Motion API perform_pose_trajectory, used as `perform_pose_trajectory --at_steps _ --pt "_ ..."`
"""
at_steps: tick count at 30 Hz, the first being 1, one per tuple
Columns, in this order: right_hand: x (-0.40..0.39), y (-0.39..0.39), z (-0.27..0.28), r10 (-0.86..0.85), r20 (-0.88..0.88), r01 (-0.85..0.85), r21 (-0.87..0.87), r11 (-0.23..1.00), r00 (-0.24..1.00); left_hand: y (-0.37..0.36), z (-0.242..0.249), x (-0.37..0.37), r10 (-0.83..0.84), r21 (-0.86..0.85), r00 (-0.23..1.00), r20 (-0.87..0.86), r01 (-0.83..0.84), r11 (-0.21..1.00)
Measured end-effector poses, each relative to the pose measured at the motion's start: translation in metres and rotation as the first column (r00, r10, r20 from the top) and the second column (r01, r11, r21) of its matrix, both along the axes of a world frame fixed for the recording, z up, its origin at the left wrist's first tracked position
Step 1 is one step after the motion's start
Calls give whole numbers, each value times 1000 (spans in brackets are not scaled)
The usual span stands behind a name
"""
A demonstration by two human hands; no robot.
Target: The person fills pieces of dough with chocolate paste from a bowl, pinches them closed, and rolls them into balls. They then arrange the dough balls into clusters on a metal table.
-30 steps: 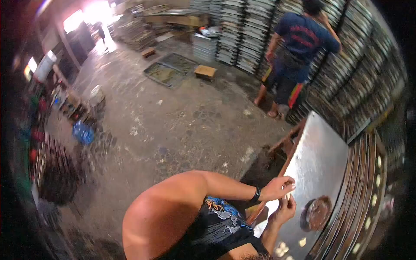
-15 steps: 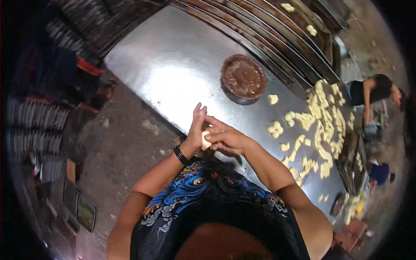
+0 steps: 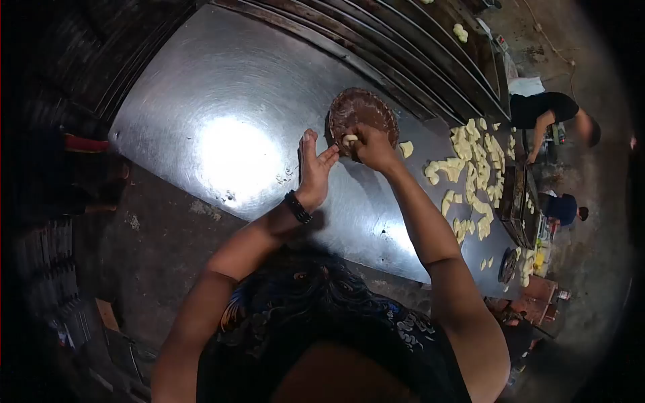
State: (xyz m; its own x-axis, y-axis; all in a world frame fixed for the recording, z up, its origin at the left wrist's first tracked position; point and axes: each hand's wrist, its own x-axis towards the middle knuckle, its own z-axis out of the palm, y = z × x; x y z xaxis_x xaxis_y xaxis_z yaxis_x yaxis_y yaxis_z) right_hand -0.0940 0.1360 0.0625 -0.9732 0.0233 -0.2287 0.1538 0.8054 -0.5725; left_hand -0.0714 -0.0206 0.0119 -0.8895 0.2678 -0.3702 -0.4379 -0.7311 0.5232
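Observation:
My right hand (image 3: 376, 149) is closed around a small pale dough piece (image 3: 349, 140) at the near edge of a round bowl filled with brown paste (image 3: 363, 111). Its fingertips are over or in the paste; the contact is partly hidden. Just left of the bowl, my left hand (image 3: 314, 171) is open, palm turned toward the right hand, fingers apart and holding nothing. A lone dough lump (image 3: 406, 149) lies right of the bowl. Many cut dough pieces (image 3: 480, 176) spread over the right part of the metal table (image 3: 168, 101).
Stacked dark metal trays (image 3: 403, 50) line the table's far side, with a dough lump (image 3: 460, 33) on top. A person in black (image 3: 554, 111) bends over at the right, and another person (image 3: 563, 209) is beyond. The table edge runs along the left above a dirty floor (image 3: 168, 248).
Both hands were together near my body with the dough between them. They have parted: the right hand has moved forward to the bowl with the dough, and the left has opened.

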Motion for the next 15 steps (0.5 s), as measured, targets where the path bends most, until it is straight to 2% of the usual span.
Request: perform_pose_trajectory --at_steps 2,3,5,6,8,9,10,13,14,15 --pt "-8 6 -11 -38 206 83 -214 973 978 -1 3 -1 -16 -1 1000 -9 16 1000" --pt "-8 10 -7 -68 281 176 -382 907 957 -1 4 -1 -20 -2 1000 -17 20 1000" --pt "-5 20 8 -71 424 358 -650 670 903 -2 5 -1 -13 -16 1000 8 13 1000" --pt "-2 26 10 -51 496 412 -654 634 867 -3 6 -2 -5 -24 1000 15 6 1000" --pt "16 25 10 -30 468 451 -830 329 883 -12 4 -2 -25 -305 998 -65 4 952" --pt "28 26 9 -17 452 449 -880 157 892 -14 4 0 -38 -440 994 -102 -11 898" --pt "40 31 2 34 423 423 -906 15 905 -12 5 3 26 -518 985 -168 -111 848" --pt "71 29 0 199 346 393 -870 -296 917 -14 28 22 -251 -503 952 -174 133 854" --pt "80 30 -1 268 320 403 -839 -366 909 -7 34 30 -343 -462 930 -129 250 851" --pt "89 32 0 275 321 406 -840 -361 907 -1 40 42 -408 -368 903 -133 337 866"
